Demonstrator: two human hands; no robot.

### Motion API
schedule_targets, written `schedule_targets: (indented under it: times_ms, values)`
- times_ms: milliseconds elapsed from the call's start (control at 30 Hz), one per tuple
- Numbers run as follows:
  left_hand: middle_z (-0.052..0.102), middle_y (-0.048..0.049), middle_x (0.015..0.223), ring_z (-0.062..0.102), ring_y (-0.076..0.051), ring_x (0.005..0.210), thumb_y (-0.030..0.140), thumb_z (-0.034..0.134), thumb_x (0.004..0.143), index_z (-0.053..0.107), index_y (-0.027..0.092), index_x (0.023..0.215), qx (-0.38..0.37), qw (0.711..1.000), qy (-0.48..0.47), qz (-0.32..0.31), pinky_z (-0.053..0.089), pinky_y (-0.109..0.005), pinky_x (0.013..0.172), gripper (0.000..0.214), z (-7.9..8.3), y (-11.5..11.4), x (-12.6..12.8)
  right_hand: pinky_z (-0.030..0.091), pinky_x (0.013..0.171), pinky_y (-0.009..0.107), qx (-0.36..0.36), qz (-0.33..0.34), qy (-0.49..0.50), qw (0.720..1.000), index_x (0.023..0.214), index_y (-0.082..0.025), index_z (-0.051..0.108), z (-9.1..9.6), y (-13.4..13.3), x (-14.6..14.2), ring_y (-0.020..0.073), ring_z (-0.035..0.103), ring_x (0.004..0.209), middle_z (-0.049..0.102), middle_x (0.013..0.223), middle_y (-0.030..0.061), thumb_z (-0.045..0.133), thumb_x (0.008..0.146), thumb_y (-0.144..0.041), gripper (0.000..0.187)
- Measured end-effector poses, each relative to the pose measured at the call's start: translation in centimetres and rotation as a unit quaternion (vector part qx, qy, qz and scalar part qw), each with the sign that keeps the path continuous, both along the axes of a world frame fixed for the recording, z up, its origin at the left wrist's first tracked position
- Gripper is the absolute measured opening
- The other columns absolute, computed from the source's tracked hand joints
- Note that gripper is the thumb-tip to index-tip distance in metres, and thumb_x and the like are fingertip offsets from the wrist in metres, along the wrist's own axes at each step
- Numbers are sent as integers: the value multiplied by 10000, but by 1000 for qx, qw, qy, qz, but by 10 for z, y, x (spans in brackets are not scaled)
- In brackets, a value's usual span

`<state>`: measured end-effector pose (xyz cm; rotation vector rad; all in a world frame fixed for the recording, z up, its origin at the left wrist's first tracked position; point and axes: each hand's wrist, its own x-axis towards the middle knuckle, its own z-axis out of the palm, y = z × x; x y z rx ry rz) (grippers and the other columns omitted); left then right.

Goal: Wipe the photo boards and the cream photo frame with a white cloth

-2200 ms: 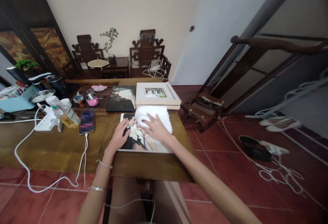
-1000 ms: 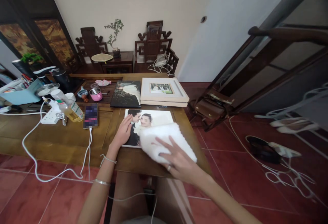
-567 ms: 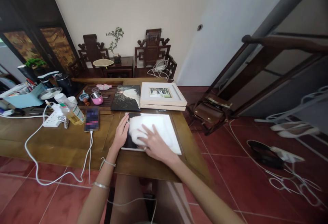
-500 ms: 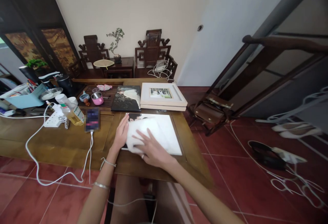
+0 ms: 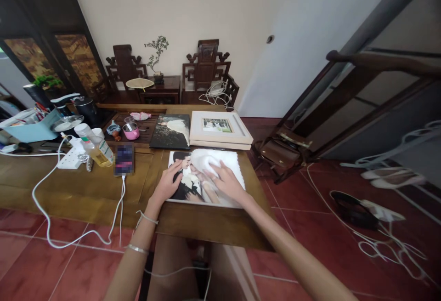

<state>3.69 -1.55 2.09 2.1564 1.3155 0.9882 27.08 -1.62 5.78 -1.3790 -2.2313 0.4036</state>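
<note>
A large wedding photo print (image 5: 193, 190) lies flat at the near right end of the wooden table (image 5: 86, 190). My left hand (image 5: 170, 182) rests open on the print's left edge, fingers flat, pinning it down. My right hand (image 5: 225, 181) presses a white cloth (image 5: 205, 159) onto the upper middle of the print, fingers spread over the cloth. The cloth covers part of the picture.
Behind the print lie a dark photo panel (image 5: 170, 131) and a stacked cream picture frame (image 5: 217, 128). A phone (image 5: 123, 159) on a white cable (image 5: 74, 234), a bottle (image 5: 94, 148), a power strip (image 5: 69, 157) and a pink cup (image 5: 131, 131) sit left. A brown bag (image 5: 280, 151) and cords are on the floor right.
My right hand has swept the cloth from the print's near left part up to its upper middle, uncovering the picture. My left hand has stayed on the left edge.
</note>
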Motion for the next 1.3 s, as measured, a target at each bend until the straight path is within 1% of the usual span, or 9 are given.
schedule_targets:
  times_ms: [200,300,433,600,767,867,1033,1133,1300]
  values:
    - [567,-110,1315,504,-243,1249,269,487,895,586,170,1222,14,1000,-5,12,378,-437,1083,356,-2,1,0,409,946,411,-54,116,20,992,1045,-187,672,34,51,-76,262,638,968,716,981,54,347,960,-388,391]
    - [596,-96,1280,534,-249,1213,266,494,892,598,190,1203,19,1000,-7,10,402,-445,1061,337,-2,1,0,444,880,353,-53,127,18,990,1040,-186,670,37,56,-89,253,636,949,715,983,61,383,948,-398,369]
    - [566,-100,1319,499,-235,1254,260,476,897,587,183,1221,12,1000,-6,6,378,-433,1085,351,0,-1,0,403,953,430,-51,107,10,993,1201,-164,600,22,51,-59,272,637,974,715,989,83,335,960,-373,415]
    - [487,-95,1399,418,-224,1325,269,467,899,520,189,1301,-3,1000,-12,15,326,-438,1122,413,1,-2,2,358,1017,526,3,-27,-47,999,1183,-172,616,-9,41,23,336,557,1140,668,1141,123,361,931,-413,432]
    - [470,-98,1413,420,-224,1323,284,484,887,496,189,1321,-6,999,-18,36,327,-424,1122,444,0,-1,2,287,1079,569,87,31,-70,993,985,-176,654,-22,-7,68,325,453,1263,553,1312,154,414,888,-280,279]
    - [455,-101,1424,398,-221,1337,295,469,899,479,185,1334,-10,999,-12,39,309,-418,1130,449,-2,0,1,238,1104,582,89,107,-72,988,887,-178,653,-15,-62,66,312,364,1329,398,1446,152,473,829,-192,189]
    - [441,-95,1435,388,-227,1341,314,458,912,474,215,1335,-6,999,-3,33,301,-440,1125,435,-7,1,-2,187,1136,570,68,234,-52,969,861,-209,647,-1,-118,50,280,316,1358,453,1416,101,499,767,-128,193]
    - [439,-94,1436,392,-230,1338,312,470,906,486,223,1324,-1,1000,4,25,304,-444,1120,428,-8,2,-4,235,1122,556,78,183,-50,979,878,-190,658,-1,-96,47,287,358,1336,459,1406,140,487,816,-165,184]
    - [452,-90,1427,387,-228,1343,317,472,905,511,224,1306,-7,1000,15,20,306,-444,1121,414,-8,4,-6,240,1118,545,99,121,-102,982,1034,-168,649,-7,-6,51,284,398,1312,601,1253,138,400,920,-255,287]
